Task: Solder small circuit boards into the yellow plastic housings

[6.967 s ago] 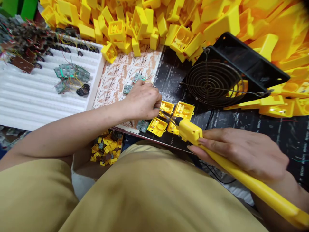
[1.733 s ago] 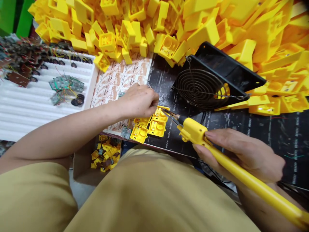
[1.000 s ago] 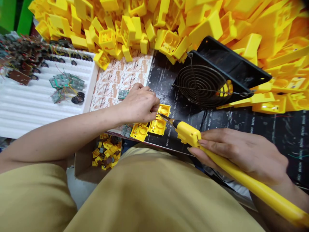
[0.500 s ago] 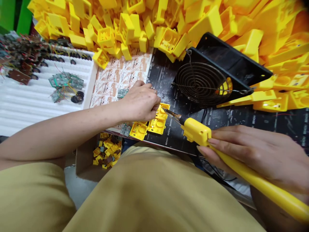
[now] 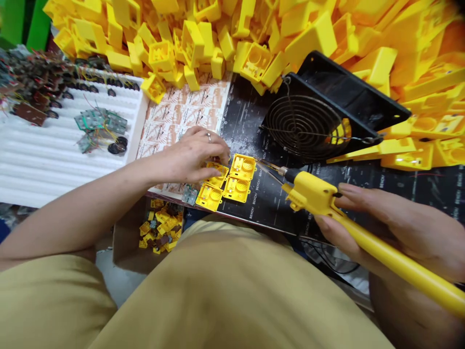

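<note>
Dozens of yellow shells [image 5: 192, 43] heaped across the far side of the dark bench [image 5: 276, 206]. At left, a white ridged tray [image 5: 43, 165]. Right of centre, a black fan [image 5: 327, 104] standing aslant before the heap. Slanting in from the near right, a yellow soldering tool [image 5: 314, 194], its handle gripped between fingers and thumb of the right hand [image 5: 407, 218]. From the left, the left hand [image 5: 194, 155], thumb and fingers parted, nothing visibly pinched, over the far-left housing [image 5: 220, 181]; contact impossible to tell. Four yellow housings [image 5: 237, 188] in all, face-up, two by two, at the near bench edge. Just beside the far-right housing [image 5: 242, 167], the slim metal tip [image 5: 271, 167]. Probable step: soldering inside these housings, between joints. Called for next, presumably: steadying a fine part left-handed, aiming the tip clear of plastic walls.
</note>
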The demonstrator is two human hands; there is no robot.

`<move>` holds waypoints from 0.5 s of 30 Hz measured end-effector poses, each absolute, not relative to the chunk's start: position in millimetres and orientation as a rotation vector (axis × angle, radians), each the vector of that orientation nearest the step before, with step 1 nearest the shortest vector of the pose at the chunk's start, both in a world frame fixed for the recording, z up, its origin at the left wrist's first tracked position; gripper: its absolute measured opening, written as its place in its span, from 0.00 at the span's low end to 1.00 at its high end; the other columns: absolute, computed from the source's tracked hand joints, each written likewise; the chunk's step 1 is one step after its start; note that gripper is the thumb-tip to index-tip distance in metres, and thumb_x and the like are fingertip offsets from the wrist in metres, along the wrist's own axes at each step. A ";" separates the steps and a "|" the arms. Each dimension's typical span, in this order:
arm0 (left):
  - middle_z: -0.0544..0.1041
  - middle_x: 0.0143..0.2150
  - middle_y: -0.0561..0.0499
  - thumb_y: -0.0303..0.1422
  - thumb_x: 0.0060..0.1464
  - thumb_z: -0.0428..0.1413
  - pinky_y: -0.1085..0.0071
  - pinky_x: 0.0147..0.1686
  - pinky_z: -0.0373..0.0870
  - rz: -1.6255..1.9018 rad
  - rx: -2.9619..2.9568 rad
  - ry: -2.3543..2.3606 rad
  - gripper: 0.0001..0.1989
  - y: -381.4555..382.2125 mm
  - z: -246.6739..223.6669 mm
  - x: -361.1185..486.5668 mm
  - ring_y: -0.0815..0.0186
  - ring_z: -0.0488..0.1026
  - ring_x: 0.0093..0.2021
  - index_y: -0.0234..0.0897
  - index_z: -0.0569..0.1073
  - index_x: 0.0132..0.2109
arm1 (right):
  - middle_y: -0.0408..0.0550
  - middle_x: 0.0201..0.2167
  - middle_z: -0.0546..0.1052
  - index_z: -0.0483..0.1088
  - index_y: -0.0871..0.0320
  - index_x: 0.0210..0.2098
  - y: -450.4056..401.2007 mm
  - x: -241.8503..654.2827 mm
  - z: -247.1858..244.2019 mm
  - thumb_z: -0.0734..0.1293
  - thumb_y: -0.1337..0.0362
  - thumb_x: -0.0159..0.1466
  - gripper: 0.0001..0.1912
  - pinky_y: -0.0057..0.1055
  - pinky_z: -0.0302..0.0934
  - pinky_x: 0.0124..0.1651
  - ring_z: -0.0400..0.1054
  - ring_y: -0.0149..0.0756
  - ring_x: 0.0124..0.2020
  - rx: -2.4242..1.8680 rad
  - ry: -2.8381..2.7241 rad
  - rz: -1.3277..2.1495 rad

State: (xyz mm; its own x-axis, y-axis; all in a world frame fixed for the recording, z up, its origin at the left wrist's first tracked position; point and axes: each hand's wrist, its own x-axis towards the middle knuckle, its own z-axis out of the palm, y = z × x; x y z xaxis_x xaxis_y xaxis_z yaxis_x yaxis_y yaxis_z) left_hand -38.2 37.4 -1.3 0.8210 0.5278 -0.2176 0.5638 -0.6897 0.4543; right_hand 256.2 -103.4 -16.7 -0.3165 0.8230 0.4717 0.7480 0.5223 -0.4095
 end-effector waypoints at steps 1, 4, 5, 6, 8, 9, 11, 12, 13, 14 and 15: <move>0.79 0.49 0.51 0.35 0.58 0.54 0.58 0.61 0.53 -0.030 2.473 0.824 0.07 35.7 -4.5 -38.7 0.61 0.71 0.54 0.40 0.75 0.39 | 0.48 0.36 0.80 0.65 0.53 0.58 -102.5 255.7 -17.2 0.66 0.61 0.67 0.20 0.26 0.68 0.29 0.75 0.32 0.30 -1.288 -2.134 0.126; 0.81 0.43 0.53 0.34 0.58 0.53 0.55 0.64 0.48 0.096 2.458 0.921 0.07 31.1 -13.0 -31.2 0.62 0.72 0.52 0.41 0.76 0.35 | 0.48 0.35 0.80 0.66 0.53 0.57 -97.6 251.6 -15.5 0.65 0.58 0.68 0.19 0.27 0.68 0.29 0.75 0.32 0.29 -1.274 -2.141 0.112; 0.81 0.41 0.53 0.33 0.58 0.53 0.54 0.64 0.48 0.112 2.455 0.965 0.07 30.4 -14.8 -27.3 0.62 0.72 0.51 0.41 0.77 0.36 | 0.48 0.34 0.80 0.65 0.52 0.58 -95.8 250.0 -14.3 0.66 0.60 0.68 0.19 0.26 0.68 0.29 0.74 0.32 0.29 -1.256 -2.140 0.114; 0.81 0.40 0.53 0.33 0.58 0.53 0.53 0.64 0.48 0.115 2.455 1.012 0.08 30.2 -16.1 -23.6 0.62 0.72 0.49 0.41 0.78 0.36 | 0.48 0.34 0.80 0.65 0.53 0.58 -94.3 248.6 -13.0 0.66 0.61 0.67 0.20 0.25 0.68 0.28 0.74 0.31 0.28 -1.245 -2.146 0.110; 0.82 0.38 0.52 0.34 0.57 0.53 0.52 0.63 0.49 0.086 2.465 1.099 0.10 30.8 -17.7 -17.2 0.61 0.72 0.47 0.41 0.79 0.37 | 0.48 0.33 0.80 0.65 0.55 0.58 -92.5 246.2 -11.1 0.67 0.63 0.67 0.21 0.26 0.68 0.26 0.74 0.32 0.26 -1.230 -2.173 0.055; 0.82 0.37 0.51 0.34 0.57 0.53 0.51 0.63 0.49 0.061 2.475 1.132 0.10 31.2 -18.3 -14.9 0.61 0.72 0.46 0.41 0.80 0.37 | 0.48 0.32 0.80 0.65 0.56 0.58 -92.4 245.2 -10.4 0.67 0.63 0.67 0.20 0.26 0.68 0.25 0.74 0.33 0.25 -1.227 -2.186 0.025; 0.81 0.35 0.51 0.33 0.56 0.53 0.51 0.62 0.49 0.016 2.488 1.172 0.10 31.5 -19.5 -11.8 0.60 0.72 0.44 0.40 0.80 0.37 | 0.47 0.31 0.80 0.67 0.56 0.55 -94.2 243.0 -9.2 0.69 0.65 0.65 0.20 0.26 0.69 0.26 0.74 0.33 0.25 -1.214 -2.178 -0.010; 0.81 0.33 0.51 0.32 0.55 0.52 0.51 0.61 0.50 0.011 2.486 1.185 0.10 31.4 -20.1 -10.9 0.61 0.72 0.43 0.40 0.80 0.37 | 0.46 0.31 0.80 0.68 0.56 0.53 -95.8 241.8 -8.6 0.71 0.66 0.63 0.19 0.26 0.69 0.28 0.74 0.32 0.25 -1.231 -2.160 -0.010; 0.80 0.31 0.52 0.32 0.55 0.52 0.52 0.61 0.51 0.019 2.482 1.196 0.10 31.1 -20.7 -10.4 0.62 0.72 0.41 0.39 0.79 0.36 | 0.45 0.32 0.80 0.69 0.55 0.51 -97.7 240.6 -8.1 0.72 0.68 0.61 0.19 0.26 0.70 0.29 0.74 0.32 0.26 -1.262 -2.131 0.005; 0.80 0.30 0.52 0.32 0.54 0.52 0.53 0.60 0.52 0.032 2.478 1.206 0.10 30.7 -21.2 -10.0 0.63 0.72 0.39 0.39 0.79 0.35 | 0.45 0.32 0.80 0.70 0.55 0.49 -99.6 239.5 -7.9 0.73 0.70 0.60 0.18 0.26 0.71 0.31 0.75 0.32 0.28 -1.311 -2.087 0.047; 0.79 0.29 0.53 0.32 0.53 0.52 0.53 0.60 0.53 0.046 2.475 1.214 0.10 30.4 -21.5 -9.6 0.64 0.72 0.37 0.39 0.78 0.34 | 0.45 0.34 0.80 0.70 0.54 0.47 -101.1 238.7 -8.1 0.73 0.71 0.59 0.18 0.27 0.72 0.33 0.75 0.33 0.30 -1.366 -2.034 0.108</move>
